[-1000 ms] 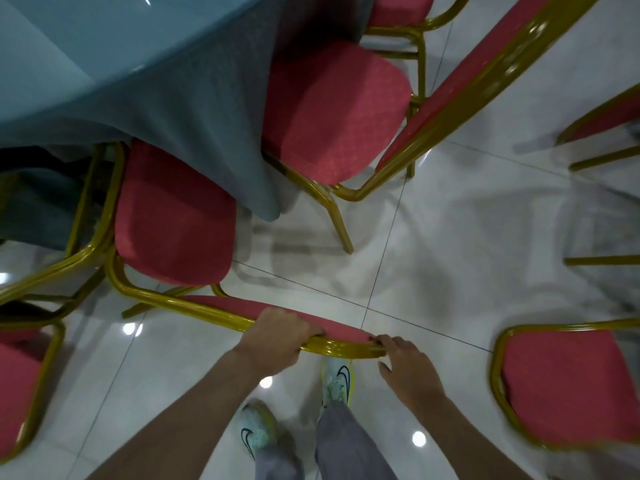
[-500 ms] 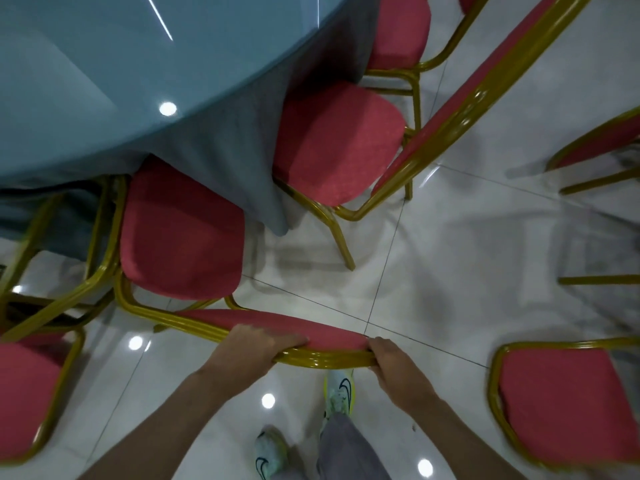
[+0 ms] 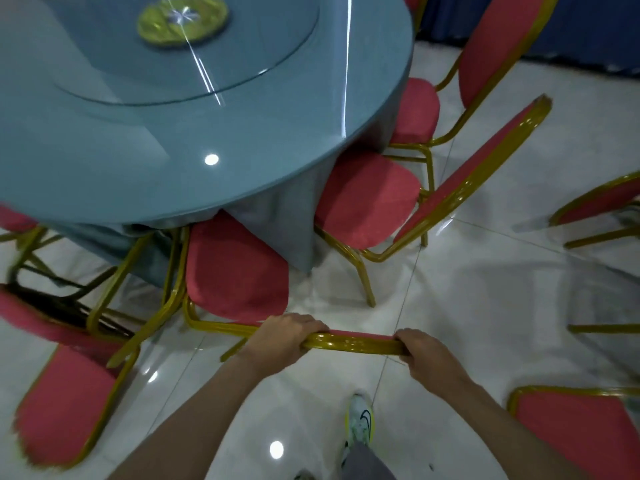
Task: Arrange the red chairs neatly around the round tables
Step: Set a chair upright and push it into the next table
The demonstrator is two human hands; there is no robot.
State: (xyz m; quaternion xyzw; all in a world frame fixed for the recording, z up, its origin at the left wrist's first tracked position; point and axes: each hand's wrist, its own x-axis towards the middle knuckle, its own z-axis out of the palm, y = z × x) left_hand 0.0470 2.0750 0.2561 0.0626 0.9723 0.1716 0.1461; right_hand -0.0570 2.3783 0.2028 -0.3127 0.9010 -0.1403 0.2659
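Red chair (image 3: 235, 271) has slid further under the bench (image 3: 242, 181), your left grip (image 3: 287, 336) and right grip (image 3: 426, 355) still clenched on its back rail (image 3: 356, 342); looks nearly tucked.

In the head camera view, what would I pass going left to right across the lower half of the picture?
Lower-left red chair, left hand, shoe, right hand, lower-right red chair; both hands grip the gold chair back.
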